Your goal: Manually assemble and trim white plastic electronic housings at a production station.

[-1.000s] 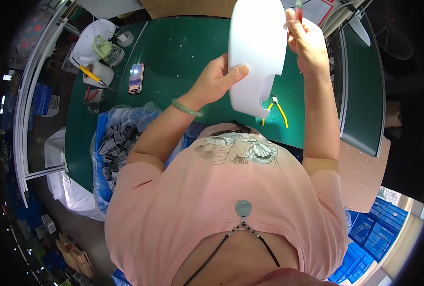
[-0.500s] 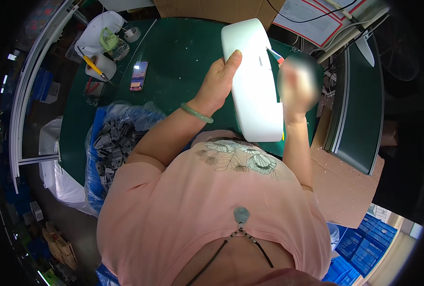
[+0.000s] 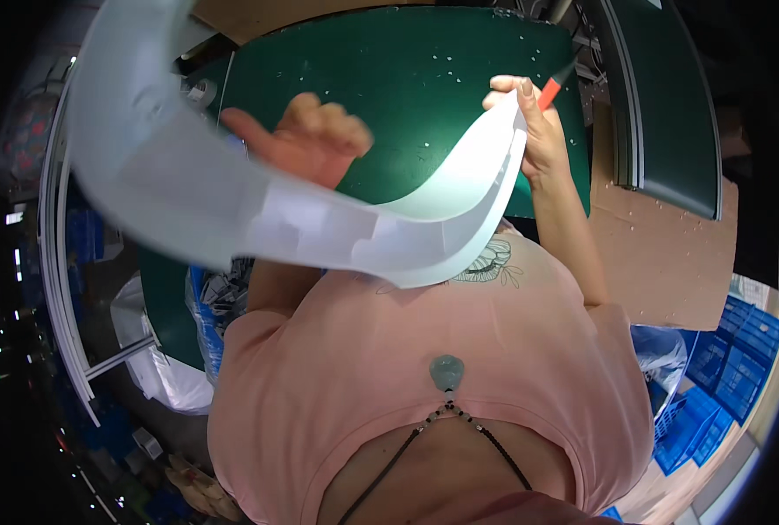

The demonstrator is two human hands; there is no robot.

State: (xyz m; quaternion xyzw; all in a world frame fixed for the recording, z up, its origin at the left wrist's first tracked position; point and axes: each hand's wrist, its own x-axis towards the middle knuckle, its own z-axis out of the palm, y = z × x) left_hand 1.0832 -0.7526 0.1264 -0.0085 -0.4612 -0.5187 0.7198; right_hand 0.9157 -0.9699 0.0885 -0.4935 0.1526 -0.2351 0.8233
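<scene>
A large white curved plastic shell (image 3: 310,223) sweeps from the upper left down to my chest and up to the right. My right hand (image 3: 540,136) grips its right end between thumb and fingers. In that same hand a red-handled tool (image 3: 550,92) sticks out, its dark end pointing up and right; I cannot tell its exact kind. Behind the shell is my left hand (image 3: 315,140), thumb spread and fingers partly curled, slightly blurred and holding nothing. The shell hides its wrist. Stepped inner surfaces of the shell now show.
A green work table (image 3: 398,66) with small white scraps lies beyond. At the left, a blue-lined bin of grey parts (image 3: 223,293) is partly covered. Brown cardboard (image 3: 660,236) and blue crates (image 3: 700,424) are at the right, below a dark green panel with a metal edge (image 3: 660,105).
The shell has been turned and swung to the left, its inner side now showing. My left hand has let go of it. My right hand now grips its end. The view has shifted.
</scene>
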